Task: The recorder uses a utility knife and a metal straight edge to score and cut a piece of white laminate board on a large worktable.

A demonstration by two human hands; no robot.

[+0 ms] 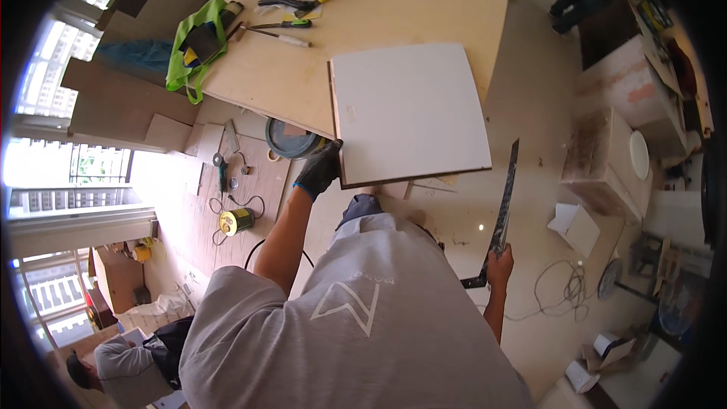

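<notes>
A white square panel (pixel 409 113) with dark edges lies on the near part of a plywood worktable (pixel 424 0) and juts past its near edge. My left hand (pixel 319 170), in a black glove with a blue cuff, is closed on the panel's near left corner. Out to the right, my bare right hand (pixel 500 266) grips a dark L-shaped carpenter's square (pixel 509 189) near its bend. The square's long arm points away from me, apart from the panel. Some of my left fingers are hidden at the panel's edge.
Hand tools (pixel 291 11) and a green bag (pixel 201 49) occupy the table's far left. Below stand a dark round bucket (pixel 291 138), an angle grinder (pixel 221 170) and a yellow cable reel (pixel 236 220). Loose cable (pixel 564 291) lies right; another person (pixel 132 363) is lower left.
</notes>
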